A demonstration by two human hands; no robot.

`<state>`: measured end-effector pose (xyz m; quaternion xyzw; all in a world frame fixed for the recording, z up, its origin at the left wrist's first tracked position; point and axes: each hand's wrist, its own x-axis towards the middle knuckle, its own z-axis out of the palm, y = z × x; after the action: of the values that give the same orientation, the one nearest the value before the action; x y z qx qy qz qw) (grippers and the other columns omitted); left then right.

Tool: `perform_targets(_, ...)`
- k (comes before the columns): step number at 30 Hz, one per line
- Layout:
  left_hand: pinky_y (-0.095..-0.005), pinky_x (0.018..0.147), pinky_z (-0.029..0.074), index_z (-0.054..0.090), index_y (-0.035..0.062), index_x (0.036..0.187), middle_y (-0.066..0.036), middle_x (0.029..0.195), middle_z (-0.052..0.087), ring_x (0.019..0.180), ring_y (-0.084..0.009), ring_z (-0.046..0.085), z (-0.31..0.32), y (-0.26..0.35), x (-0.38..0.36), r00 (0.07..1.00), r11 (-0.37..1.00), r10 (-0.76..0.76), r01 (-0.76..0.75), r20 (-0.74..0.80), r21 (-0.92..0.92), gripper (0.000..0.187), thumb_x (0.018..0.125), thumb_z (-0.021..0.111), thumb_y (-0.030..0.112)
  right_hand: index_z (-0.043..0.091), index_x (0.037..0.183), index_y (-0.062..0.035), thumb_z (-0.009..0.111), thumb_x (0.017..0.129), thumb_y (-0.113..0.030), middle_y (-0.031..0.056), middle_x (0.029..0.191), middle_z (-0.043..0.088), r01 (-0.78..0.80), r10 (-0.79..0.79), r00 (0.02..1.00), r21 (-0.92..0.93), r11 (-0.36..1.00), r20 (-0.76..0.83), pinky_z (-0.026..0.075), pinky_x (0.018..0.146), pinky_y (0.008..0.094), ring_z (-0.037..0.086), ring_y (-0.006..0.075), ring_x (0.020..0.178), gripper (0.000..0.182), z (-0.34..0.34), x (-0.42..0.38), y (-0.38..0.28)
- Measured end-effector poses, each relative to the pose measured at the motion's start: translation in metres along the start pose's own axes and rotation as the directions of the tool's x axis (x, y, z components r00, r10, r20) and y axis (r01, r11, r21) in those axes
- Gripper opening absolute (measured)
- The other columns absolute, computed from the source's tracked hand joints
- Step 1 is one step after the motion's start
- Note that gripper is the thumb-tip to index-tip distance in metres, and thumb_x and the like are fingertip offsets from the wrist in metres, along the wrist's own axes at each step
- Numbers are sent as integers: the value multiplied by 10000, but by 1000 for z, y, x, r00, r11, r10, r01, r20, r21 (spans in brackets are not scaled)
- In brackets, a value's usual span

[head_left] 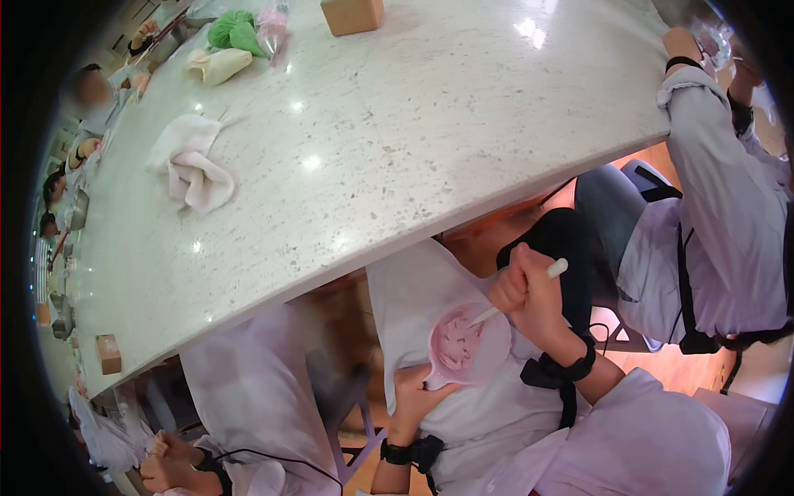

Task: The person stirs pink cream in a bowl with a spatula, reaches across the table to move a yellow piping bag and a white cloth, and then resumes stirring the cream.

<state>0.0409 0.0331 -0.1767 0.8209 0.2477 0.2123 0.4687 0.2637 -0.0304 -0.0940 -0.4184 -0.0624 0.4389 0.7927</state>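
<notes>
I see my left hand [411, 395] wrapped tight around a small cup [460, 347] with pink stuff in it, holding it from below, low and near me, off the edge of the bench [397, 124]. The cup looks light and thin, so I think it could squash; the bottom is a good place to hold. My right hand [529, 293] is closed on a white stick [517, 291], just right of the cup, its tip in the pink.

I can read no text, label, brand, number or sign anywhere here: the speckled tabletop [430, 124] and the two small cardboard boxes on it look blank.
</notes>
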Motion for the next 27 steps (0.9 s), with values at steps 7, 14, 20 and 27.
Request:
perform_targets(7, -320, 409, 281, 379, 42, 535, -93, 478, 328, 417, -222, 301, -2, 5, 1, 995, 991, 77, -82, 59, 101, 588, 563, 900, 314, 332, 595, -118, 475, 978, -249, -30, 468, 238, -309, 307, 938, 13, 951, -161, 187, 408, 278, 207, 89, 392, 430, -21, -7, 13)
perform_targets(14, -317, 409, 282, 379, 41, 539, -91, 483, 338, 427, -228, 301, -1, 0, 2, 999, 999, 42, -43, 15, 33, 588, 566, 901, 309, 310, 608, -117, 457, 985, -285, -27, 468, 226, -27, 62, 980, 185, 982, -188, 171, 420, 283, 187, 98, 405, 438, -7, -8, -12)
perform_targets(20, -325, 408, 290, 373, 52, 538, -96, 490, 355, 421, -247, 332, -4, 5, 6, 991, 986, 116, -122, 61, 111, 575, 575, 891, 299, 384, 643, -106, 505, 973, -189, -38, 525, 289, 26, -54, 991, -216, 976, -126, 197, 430, 264, 248, 58, 436, 361, -13, -14, 21)
perform_targets(27, -325, 409, 291, 374, 57, 536, -88, 486, 359, 417, -244, 341, -1, 9, 6, 990, 985, 134, -139, 50, 100, 573, 571, 892, 298, 325, 610, -148, 491, 972, -261, -44, 502, 228, -171, 206, 886, 119, 978, -415, 192, 425, 272, 208, 82, 429, 414, -39, -10, 23)
